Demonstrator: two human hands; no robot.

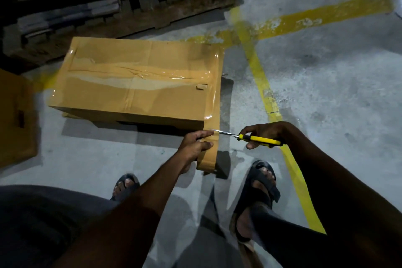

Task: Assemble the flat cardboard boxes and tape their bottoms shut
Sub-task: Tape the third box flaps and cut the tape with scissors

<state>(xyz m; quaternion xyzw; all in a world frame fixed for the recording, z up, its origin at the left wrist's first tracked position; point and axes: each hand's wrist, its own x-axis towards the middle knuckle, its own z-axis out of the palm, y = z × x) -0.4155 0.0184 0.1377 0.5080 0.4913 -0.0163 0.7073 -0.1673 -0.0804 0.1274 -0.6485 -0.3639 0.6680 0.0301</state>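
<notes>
Sitting taped side up on concrete floor (326, 93), cardboard box (130, 93) w/ brown tape (134, 74) along centre seam; inside can't be seen. L hand (196, 143) grips tape roll (206, 160) by box's near corner. R hand (264, 131) grips yellow-handled cutter (258, 139), blade tip at the stretched tape strip (212, 125).
</notes>
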